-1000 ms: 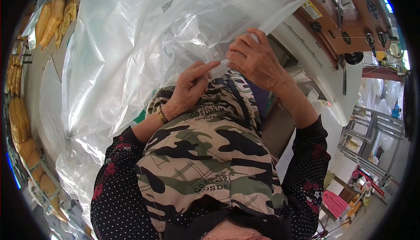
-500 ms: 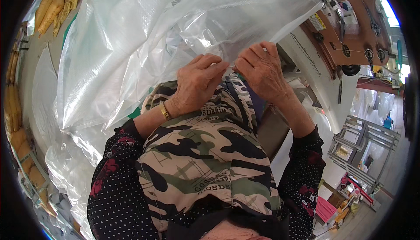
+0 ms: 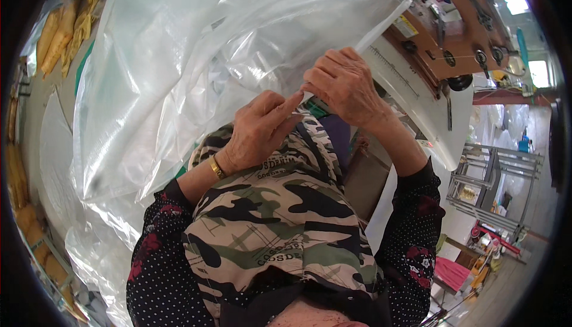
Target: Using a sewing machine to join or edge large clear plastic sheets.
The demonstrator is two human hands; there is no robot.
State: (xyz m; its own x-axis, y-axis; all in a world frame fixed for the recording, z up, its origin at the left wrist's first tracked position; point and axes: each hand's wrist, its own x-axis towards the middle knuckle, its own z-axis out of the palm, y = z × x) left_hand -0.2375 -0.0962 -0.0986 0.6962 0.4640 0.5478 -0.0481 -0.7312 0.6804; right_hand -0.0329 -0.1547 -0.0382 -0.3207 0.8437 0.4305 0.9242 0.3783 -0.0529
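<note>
Right hand pinched sheeting; left hand unclear.
Its edge slanted forward-right to the machine, right hand nearer.

The left forearm and right forearm angle inward, bringing both hands close together in front of the torso. The left hand sits lower, index finger stretched toward the right hand — its own fingers bent, knuckles up — near the fingertips.
</note>
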